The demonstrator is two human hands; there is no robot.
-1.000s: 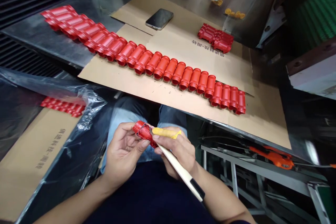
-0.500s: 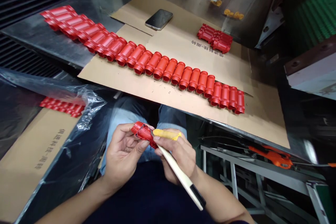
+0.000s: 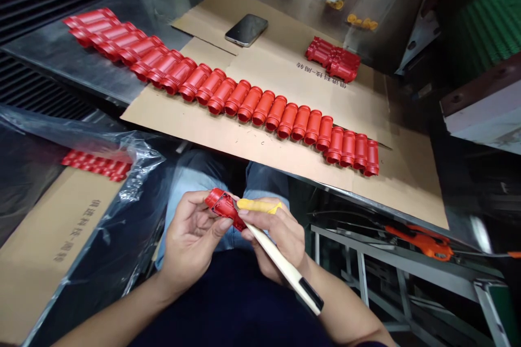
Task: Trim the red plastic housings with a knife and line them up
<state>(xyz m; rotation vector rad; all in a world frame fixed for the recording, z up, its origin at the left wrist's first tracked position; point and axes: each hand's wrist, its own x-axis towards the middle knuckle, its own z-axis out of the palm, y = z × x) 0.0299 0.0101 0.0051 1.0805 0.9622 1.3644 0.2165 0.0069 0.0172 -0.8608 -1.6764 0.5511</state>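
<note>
Over my lap, my left hand [image 3: 193, 236] grips a red plastic half-shell part [image 3: 223, 205] between thumb and fingers, its ribbed hollow side turned up. My right hand [image 3: 280, 236] is closed round a knife [image 3: 280, 263] with a flat cream handle and a black band near its end. The small dark blade sits at the part's right edge, mostly hidden by my fingers. A yellow finger cot [image 3: 258, 205] covers my right index finger. Beyond my hands, a long row of similar red parts [image 3: 274, 111] lies on cardboard, rounded backs up.
The cardboard sheet [image 3: 407, 190] covers much of the metal table. On it lie a phone [image 3: 246, 30] and a red cluster of parts [image 3: 332, 58]. Yellow pieces [image 3: 362, 23] lie behind. At left is a plastic-lined box [image 3: 49, 244] with red parts; at right, an orange tool [image 3: 423, 242] on a frame.
The knife handle's end has swung a little, first down, then slightly up and right. The red part has shifted and tilted slightly in my left hand. Both grips stay the same.
</note>
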